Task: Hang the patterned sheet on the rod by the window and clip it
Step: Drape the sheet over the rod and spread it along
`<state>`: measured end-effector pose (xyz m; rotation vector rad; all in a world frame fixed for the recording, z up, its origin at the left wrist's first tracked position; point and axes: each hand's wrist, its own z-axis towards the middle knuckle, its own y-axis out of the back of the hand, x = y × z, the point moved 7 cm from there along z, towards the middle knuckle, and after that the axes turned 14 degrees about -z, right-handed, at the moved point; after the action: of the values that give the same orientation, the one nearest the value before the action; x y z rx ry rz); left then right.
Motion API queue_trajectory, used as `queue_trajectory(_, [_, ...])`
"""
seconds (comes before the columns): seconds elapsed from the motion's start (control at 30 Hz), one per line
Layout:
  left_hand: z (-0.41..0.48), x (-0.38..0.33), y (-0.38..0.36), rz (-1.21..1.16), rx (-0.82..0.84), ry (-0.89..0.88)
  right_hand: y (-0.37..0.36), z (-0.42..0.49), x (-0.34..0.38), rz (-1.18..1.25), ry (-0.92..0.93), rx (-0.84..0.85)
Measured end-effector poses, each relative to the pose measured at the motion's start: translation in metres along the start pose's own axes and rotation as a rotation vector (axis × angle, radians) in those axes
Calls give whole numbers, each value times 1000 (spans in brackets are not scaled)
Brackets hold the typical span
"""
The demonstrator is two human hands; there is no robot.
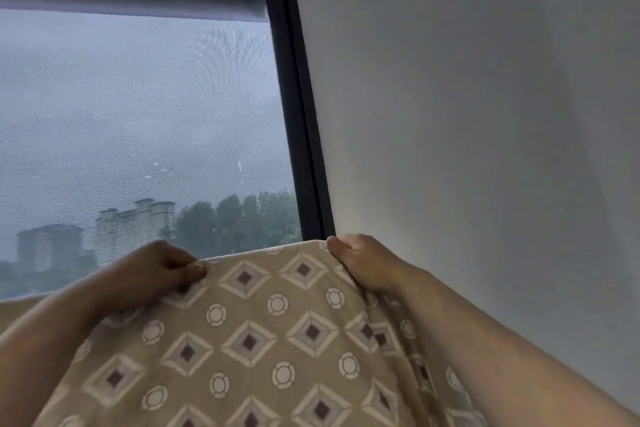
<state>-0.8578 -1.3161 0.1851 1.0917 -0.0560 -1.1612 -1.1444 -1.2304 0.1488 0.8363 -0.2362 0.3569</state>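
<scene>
So | both hands pinching the patterned sheet point(263, 340) top edge | left hand point(156, 270), right hand point(363, 260) | window point(138, 114) behind

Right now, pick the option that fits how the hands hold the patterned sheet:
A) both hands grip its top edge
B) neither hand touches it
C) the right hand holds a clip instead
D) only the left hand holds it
A: the left hand and the right hand each grip the top edge of the patterned sheet, held up in front of the window.
</scene>
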Motion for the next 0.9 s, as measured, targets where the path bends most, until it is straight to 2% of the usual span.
queue_trajectory(0.1, [-7, 10, 24, -26, -114, 12, -6, -1, 1, -20, 42, -13])
queue_trajectory(0.27, [-23, 43, 56, -69, -160, 125, -12, 0, 31, -119, 132, -32])
queue_trajectory(0.4, [-28, 50, 80, -119, -257, 22, -16, 1, 78, -382, 211, -169])
queue_trajectory(0.5, [-27, 51, 86, -66, -218, -51, -24, 2, 126, -573, 307, -310])
queue_trajectory(0.57, [-28, 58, 93, -24, -191, -77, -34, 6, 140, -620, 300, -285])
queue_trajectory(0.7, [-38, 93, 117, 43, -249, -96, -55, 11, 157, -723, 280, -268])
queue_trajectory(0.77, [-37, 107, 121, -41, -301, -72, -67, 13, 173, -735, 285, -256])
queue_trajectory(0.9, [-24, 120, 116, -250, -263, -7, -89, 19, 206, -591, 245, -132])
